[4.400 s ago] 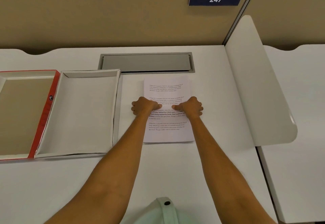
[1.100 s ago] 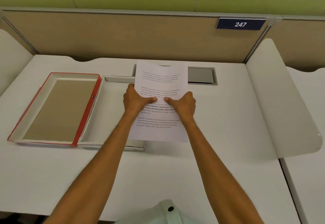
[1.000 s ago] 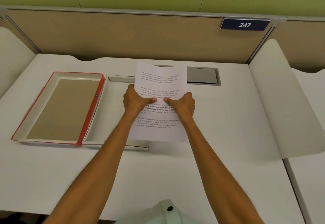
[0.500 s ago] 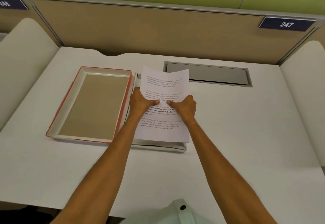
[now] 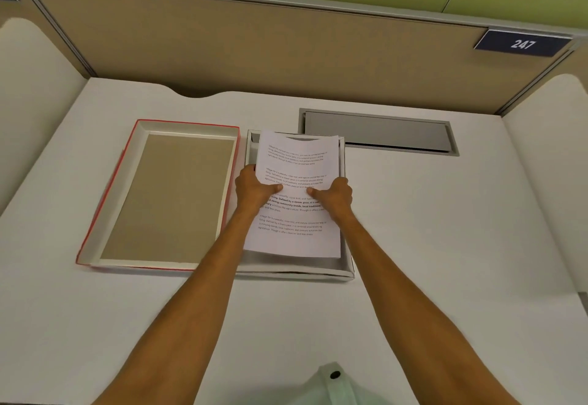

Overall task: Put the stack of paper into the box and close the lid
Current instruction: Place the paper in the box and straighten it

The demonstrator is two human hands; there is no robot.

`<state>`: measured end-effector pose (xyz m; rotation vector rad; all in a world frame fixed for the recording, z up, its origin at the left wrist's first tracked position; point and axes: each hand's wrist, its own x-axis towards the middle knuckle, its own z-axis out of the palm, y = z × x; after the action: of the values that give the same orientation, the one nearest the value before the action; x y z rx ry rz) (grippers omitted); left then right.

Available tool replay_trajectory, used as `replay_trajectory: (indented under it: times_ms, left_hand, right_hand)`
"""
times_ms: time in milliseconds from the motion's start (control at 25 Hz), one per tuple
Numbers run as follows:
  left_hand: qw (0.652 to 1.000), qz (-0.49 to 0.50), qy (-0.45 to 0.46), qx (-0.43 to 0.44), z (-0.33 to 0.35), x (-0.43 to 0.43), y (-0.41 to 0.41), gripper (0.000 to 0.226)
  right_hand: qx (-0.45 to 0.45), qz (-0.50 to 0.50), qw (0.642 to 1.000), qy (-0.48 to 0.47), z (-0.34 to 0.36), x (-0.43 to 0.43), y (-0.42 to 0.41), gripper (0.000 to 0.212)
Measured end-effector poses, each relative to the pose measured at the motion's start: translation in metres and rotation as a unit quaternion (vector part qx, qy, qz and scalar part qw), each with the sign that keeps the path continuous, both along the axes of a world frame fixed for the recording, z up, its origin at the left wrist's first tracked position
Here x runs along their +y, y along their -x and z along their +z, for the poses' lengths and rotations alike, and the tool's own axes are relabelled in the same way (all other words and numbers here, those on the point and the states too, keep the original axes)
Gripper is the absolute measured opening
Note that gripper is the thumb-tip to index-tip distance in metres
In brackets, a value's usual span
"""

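I saw both hands gripping the stack of paper (image 5: 297,194) by its long edges, directly over the open white box (image 5: 299,269). My left hand (image 5: 256,190) was clamped on the left edge, thumb lying across the printed top sheet and the other fingers tucked out of sight beneath. My right hand (image 5: 335,196) was closed on the right edge in the same fashion, its thumb pointing inward toward the left thumb, the two thumbs close but apart. The stack's near edge sat raised above the box floor, throwing a shadow on the tray below, and its far edge curled a little near the box's far wall; I could not tell whether that far end touched the floor of the box. The paper lay within the outline of the box, with a strip of the box interior showing at the near end.

The lid (image 5: 165,198), red-edged with a brown inner face, lay open and face-up just beside the box on its left, flat on the white worktop (image 5: 445,245). A grey recessed hatch (image 5: 377,132) sat in the worktop just beyond the box's far right corner. On the partition behind, a dark plate read 247 (image 5: 521,43).
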<state>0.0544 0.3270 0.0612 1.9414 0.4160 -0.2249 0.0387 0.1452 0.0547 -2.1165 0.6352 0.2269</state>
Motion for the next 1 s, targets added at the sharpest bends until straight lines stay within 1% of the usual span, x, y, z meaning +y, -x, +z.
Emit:
replay_trajectory:
  times_ms: [120, 280, 400, 480, 640, 840, 1000]
  left_hand:
    - [1.0, 0.007, 0.016, 0.008, -0.012, 0.0, -0.003, 0.044]
    - [0.999, 0.015, 0.029, 0.013, -0.026, -0.001, -0.003, 0.036]
    - [0.999, 0.024, 0.025, 0.023, -0.034, -0.003, -0.002, 0.035]
    - [0.999, 0.027, 0.029, 0.027, -0.038, -0.003, -0.002, 0.035]
    - [0.999, 0.028, 0.026, 0.025, -0.038, -0.002, -0.006, 0.034]
    - [0.999, 0.02, 0.012, 0.034, -0.039, -0.001, -0.011, 0.035]
    - [0.999, 0.022, -0.002, 0.036, -0.041, 0.0, -0.009, 0.036]
  right_hand:
    - [0.02, 0.026, 0.999, 0.014, -0.011, 0.0, -0.003, 0.056]
    - [0.024, 0.051, 0.997, 0.051, -0.018, 0.002, -0.004, 0.045]
    - [0.017, 0.055, 0.996, 0.072, -0.022, 0.003, -0.005, 0.032]
    - [0.013, 0.056, 0.996, 0.07, -0.023, 0.004, -0.005, 0.028]
    - [0.009, 0.051, 0.997, 0.062, -0.022, 0.005, -0.008, 0.03]
    - [0.016, 0.052, 0.996, 0.066, -0.027, 0.002, -0.011, 0.027]
    - [0.001, 0.034, 0.997, 0.064, -0.031, 0.0, -0.008, 0.026]
